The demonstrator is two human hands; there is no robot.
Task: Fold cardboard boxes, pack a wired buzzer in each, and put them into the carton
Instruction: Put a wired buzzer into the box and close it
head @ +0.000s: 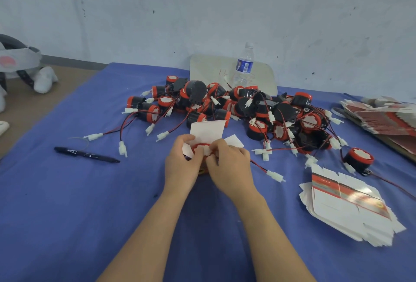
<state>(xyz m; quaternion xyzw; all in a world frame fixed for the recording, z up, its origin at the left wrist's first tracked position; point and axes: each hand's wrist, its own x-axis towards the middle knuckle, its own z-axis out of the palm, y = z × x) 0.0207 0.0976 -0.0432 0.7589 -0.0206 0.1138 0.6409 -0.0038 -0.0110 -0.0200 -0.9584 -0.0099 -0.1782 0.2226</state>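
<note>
Both forearms reach forward; left hand [182, 163] and right hand [231, 167] meet, fingers curled, pinching.

In the middle of the frame the left hand [180, 164] and right hand [231, 169] hide the small white cardboard box [207, 132] below its raised flaps. Of the red-rimmed buzzer [202, 149] only the top shows. The fanned stack of red-and-white flat boxes [382, 119] is cut off by the right edge.

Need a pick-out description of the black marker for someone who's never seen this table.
On the blue cloth, look left of the left hand. The black marker lies flat there, apart from the buzzer pile: the only slim black stick, white lettering, no wired plug.
</note>
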